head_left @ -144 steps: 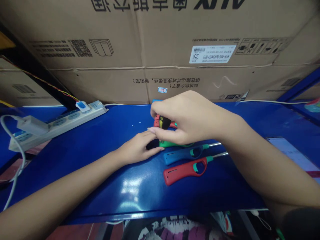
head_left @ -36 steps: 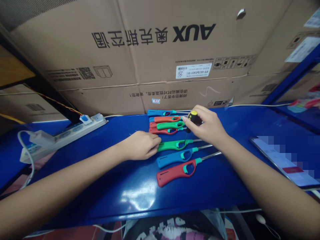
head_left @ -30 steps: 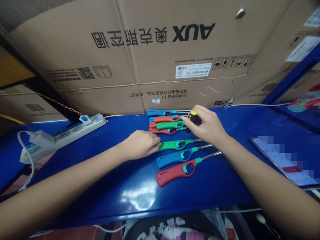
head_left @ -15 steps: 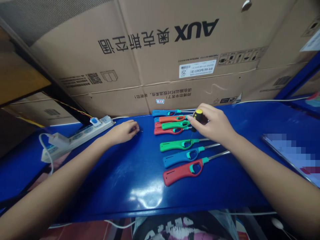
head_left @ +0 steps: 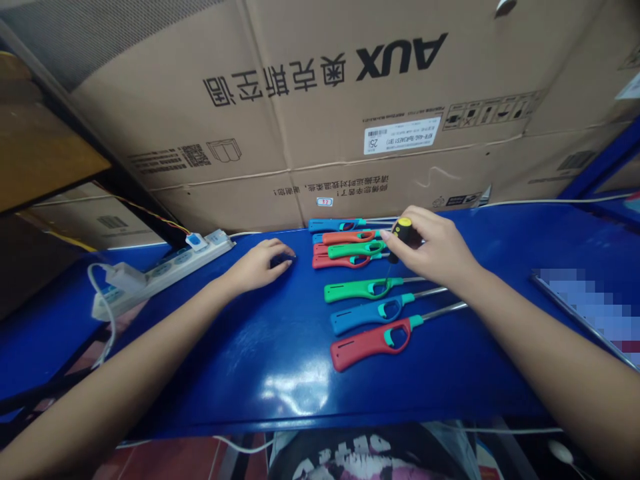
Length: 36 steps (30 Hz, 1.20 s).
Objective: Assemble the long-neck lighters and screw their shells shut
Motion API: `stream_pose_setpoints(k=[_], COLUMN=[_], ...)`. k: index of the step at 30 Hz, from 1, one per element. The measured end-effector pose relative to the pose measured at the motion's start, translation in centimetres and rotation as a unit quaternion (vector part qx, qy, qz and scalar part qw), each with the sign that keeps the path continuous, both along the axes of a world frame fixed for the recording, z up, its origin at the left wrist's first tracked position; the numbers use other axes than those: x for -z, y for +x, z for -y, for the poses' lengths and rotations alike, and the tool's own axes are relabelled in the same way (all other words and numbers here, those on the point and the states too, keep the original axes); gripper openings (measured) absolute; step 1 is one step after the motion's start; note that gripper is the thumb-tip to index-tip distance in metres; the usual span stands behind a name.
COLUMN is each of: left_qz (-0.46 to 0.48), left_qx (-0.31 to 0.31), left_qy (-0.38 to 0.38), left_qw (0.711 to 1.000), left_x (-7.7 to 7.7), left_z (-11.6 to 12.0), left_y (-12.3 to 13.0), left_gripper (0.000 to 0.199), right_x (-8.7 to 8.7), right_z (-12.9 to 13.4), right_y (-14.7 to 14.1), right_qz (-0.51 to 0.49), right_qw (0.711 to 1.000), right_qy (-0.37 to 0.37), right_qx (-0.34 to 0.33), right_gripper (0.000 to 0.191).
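Note:
My right hand (head_left: 436, 247) grips a screwdriver (head_left: 401, 235) by its black handle with a yellow top. Its thin shaft points down at the trigger opening of a green gas lighter (head_left: 350, 291); whether it touches cannot be made out. Nearer to me lie a blue lighter (head_left: 360, 318) and a red lighter (head_left: 363, 348), their metal tubes pointing right. Behind, several more lighters are bunched together, among them a second green lighter (head_left: 350, 250) and an orange lighter (head_left: 345, 237). On the table to the left, my left hand (head_left: 260, 267) rests with thumb and fingers apart, nothing visible in them.
A large cardboard box (head_left: 320, 140) stands along the back of the blue table (head_left: 240, 380). At the left lies a white power strip (head_left: 170, 270) with a plugged-in charger (head_left: 126, 277). A flat, partly blurred device (head_left: 545, 285) lies at the right.
My left hand has opened from a pinch, where thin bits showed at its fingertips. My right hand keeps the screwdriver over the green lighter. The whole view has shifted slightly.

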State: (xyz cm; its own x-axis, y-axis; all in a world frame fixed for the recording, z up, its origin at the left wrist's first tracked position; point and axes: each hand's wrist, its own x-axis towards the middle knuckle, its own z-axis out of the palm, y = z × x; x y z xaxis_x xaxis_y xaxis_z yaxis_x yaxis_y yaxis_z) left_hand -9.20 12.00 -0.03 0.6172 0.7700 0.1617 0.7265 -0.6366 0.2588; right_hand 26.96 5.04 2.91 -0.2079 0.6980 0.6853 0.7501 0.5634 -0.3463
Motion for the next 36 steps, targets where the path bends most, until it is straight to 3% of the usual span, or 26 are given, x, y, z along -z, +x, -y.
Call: stream_pose_setpoints(k=[6, 17, 22, 28, 33, 36], left_qz=[0.009, 0.033, 0.052, 0.079, 0.123, 0.155], left_qx=[0.004, -0.025, -0.004, 0.022, 0.015, 0.024], left_qy=[0.011, 0.006, 0.032, 0.003, -0.021, -0.043], left_qw=[1.0, 0.999, 0.998, 0.997, 0.992, 0.987], left_x=[0.4, 0.1, -0.4, 1.0, 1.8, 2.2], left_z=[-0.3, 0.2, 1.9, 2.5, 2.6, 3.3], left_y=[0.6, -0.8, 2.0, 6.1, 7.3, 7.5], left_gripper=[0.02, 0.021, 0.027, 0.032, 0.03, 0.032], right_x=[0.1, -0.2, -0.1, -0.1, -0.4, -0.5], right_z=[0.0, 0.2, 0.1, 0.3, 0.4, 0.4], right_y=[0.0, 0.0, -0.1, -0.2, -0.1, -0.2], right_qz=[0.007, 0.007, 0.008, 0.01, 0.003, -0.067], right_qw=[1.0, 1.0, 1.0, 1.0, 1.0, 0.997], right_qy=[0.003, -0.008, -0.003, 0.004, 0.009, -0.004], right_qx=[0.008, 0.008, 0.003, -0.001, -0.028, -0.044], right_gripper=[0.034, 0.032, 0.032, 0.032, 0.031, 0.026])
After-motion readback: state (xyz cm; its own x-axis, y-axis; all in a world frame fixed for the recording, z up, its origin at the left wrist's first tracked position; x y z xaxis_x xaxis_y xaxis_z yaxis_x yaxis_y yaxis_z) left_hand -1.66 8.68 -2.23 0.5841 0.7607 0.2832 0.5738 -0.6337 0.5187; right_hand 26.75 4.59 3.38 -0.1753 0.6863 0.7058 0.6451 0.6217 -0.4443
